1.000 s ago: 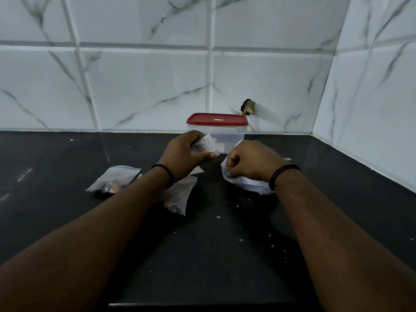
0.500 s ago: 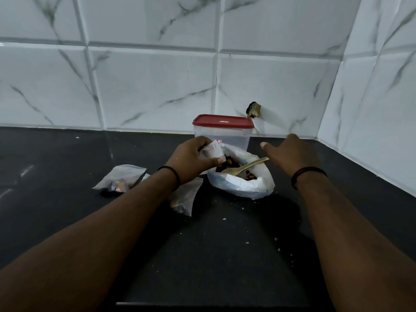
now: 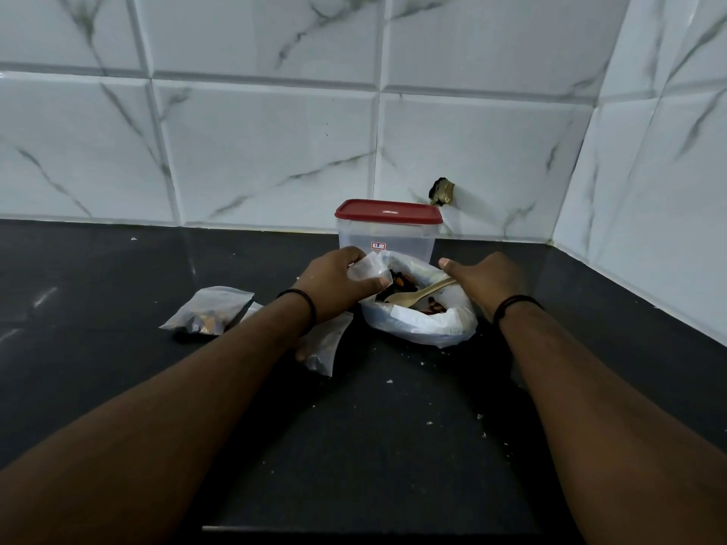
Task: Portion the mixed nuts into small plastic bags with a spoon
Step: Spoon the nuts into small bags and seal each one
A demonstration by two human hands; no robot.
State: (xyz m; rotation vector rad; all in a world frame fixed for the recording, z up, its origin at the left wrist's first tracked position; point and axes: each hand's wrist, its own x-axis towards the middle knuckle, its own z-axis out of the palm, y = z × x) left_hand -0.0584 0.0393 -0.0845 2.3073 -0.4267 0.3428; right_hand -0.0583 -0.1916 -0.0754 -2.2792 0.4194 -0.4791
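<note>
We see the wooden spoon (image 3: 419, 295) lying in the mouth of the large white plastic bag (image 3: 423, 322), which sits open on the black worktop (image 3: 373, 446) with the mixed nuts (image 3: 401, 283) showing dark and brown inside it. The spoon's long axis runs from lower left to upper right: its bowl points down and left into the nuts, and its handle rises to the right, over the bag's rim, toward our right hand (image 3: 482, 285).

That right hand hangs just at the handle's end, thumb stretched out leftward above the bag; the handle's tip passes under the palm, and we cannot tell whether the fingers have closed on it. Our left hand (image 3: 338, 287) pinches a small clear plastic bag (image 3: 368, 269) between thumb and curled fingers, right at the left rim of the large bag.

Behind the large bag, against the marble-patterned wall tiles (image 3: 275, 143), stands a clear container with a red lid (image 3: 387, 232), upright. To the left on the worktop lies a small filled bag (image 3: 208, 314), flat, with nuts visible at its lower end. Another small bag (image 3: 326, 346) lies partly hidden beneath our left wrist. Pale crumbs (image 3: 389, 381) are scattered over the worktop in front of the large bag.
</note>
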